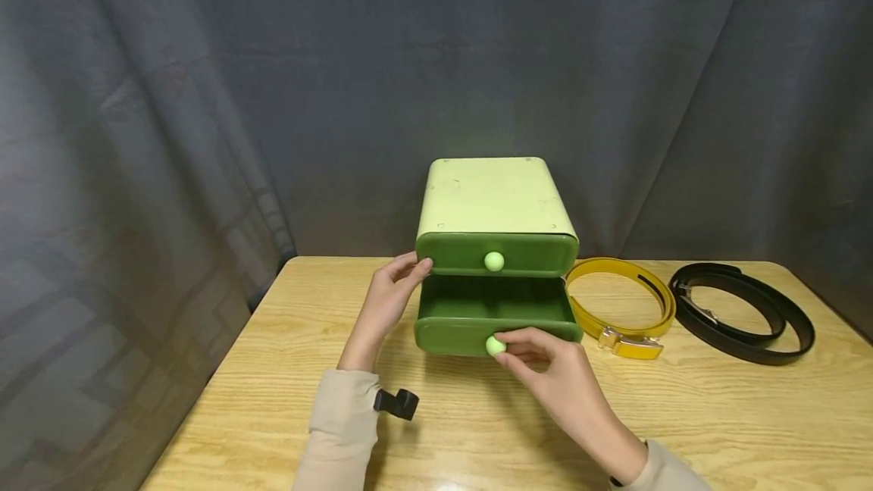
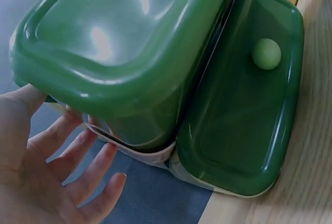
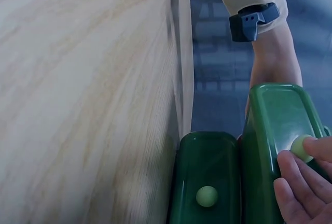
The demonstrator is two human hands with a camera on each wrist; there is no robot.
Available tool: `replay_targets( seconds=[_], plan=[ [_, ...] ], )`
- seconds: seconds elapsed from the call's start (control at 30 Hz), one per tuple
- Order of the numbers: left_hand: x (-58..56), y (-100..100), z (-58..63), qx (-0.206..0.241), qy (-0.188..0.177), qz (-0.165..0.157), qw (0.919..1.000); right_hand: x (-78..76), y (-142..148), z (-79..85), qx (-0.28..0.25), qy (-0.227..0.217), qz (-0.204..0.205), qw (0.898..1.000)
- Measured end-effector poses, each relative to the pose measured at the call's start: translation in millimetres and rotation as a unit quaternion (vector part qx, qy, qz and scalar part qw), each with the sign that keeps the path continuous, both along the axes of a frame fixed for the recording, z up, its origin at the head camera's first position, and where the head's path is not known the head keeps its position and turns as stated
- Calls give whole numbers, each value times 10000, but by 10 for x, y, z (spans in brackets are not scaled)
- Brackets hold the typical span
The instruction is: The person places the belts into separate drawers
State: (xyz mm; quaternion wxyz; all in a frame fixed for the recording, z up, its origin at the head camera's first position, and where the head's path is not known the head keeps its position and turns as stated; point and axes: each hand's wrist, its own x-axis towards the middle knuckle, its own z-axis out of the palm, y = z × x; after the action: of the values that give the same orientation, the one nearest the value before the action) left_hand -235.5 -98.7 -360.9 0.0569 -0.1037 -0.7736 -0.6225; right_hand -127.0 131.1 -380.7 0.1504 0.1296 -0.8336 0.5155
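The green drawer cabinet (image 1: 494,188) stands on the table straight ahead of you, toward the far edge. In the head view its lower drawer (image 1: 450,337) is pulled out, while the upper drawer (image 1: 453,254) sits flush beneath the pale top. Your right hand (image 1: 551,364) has thumb and forefinger narrowed on the lower drawer's round knob (image 1: 495,345), pinching it. Your left hand (image 1: 391,295) is at the cabinet's left side, thumb at the front corner; the left wrist view shows your fingers (image 2: 88,180) loosely spread, with gaps between them. You cannot tell how firmly they press.

Under it all is the light wood table (image 1: 300,339). Right of the cabinet lie a coiled yellow belt (image 1: 655,328) with a gold buckle and, just beside it, a coiled black belt (image 1: 723,336). A dark grey curtain (image 1: 368,97) hangs behind. A black device (image 1: 398,404) sits at your left wrist, by the beige sleeve (image 1: 341,415).

Inside the lower drawer it is dim and partly covered. The right wrist view cuts off your right hand at its edge. Both wrist views seem to show the drawer farther from the wood standing out, so which drawer is out does not agree with the head view.
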Motion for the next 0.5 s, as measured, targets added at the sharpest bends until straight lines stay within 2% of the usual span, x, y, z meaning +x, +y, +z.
replay_targets(
  seconds=[0.5],
  plan=[
    [1, -5, -2, -126, 64, 39, 9999, 126, 0, -13, -75, 66, 5, 9999]
  ],
)
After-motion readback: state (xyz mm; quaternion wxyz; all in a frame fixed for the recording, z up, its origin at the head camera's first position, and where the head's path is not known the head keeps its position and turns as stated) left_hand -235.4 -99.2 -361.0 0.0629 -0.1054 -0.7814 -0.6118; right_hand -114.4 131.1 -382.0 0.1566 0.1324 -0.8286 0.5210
